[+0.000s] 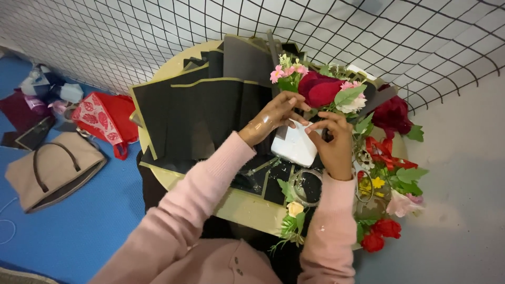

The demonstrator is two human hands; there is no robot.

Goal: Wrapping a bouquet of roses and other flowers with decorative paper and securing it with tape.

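My left hand (271, 120) and my right hand (334, 144) meet over a white foam block (294, 147) on a round table (247, 208). The left fingers pinch at the stem end of a bunch of artificial flowers (321, 90) with a dark red rose, pink blossoms and green leaves, held against the block's top. The right hand grips the block's right side, its fingers touching the stems too. Black wrapping sheets with gold edges (200, 113) lie spread under and left of the hands.
Loose artificial flowers (386, 205) in red, yellow and pink lie along the table's right rim. A roll of clear tape (307, 186) sits near my right wrist. On the blue floor at left are a beige handbag (50, 171) and a red patterned bag (102, 121).
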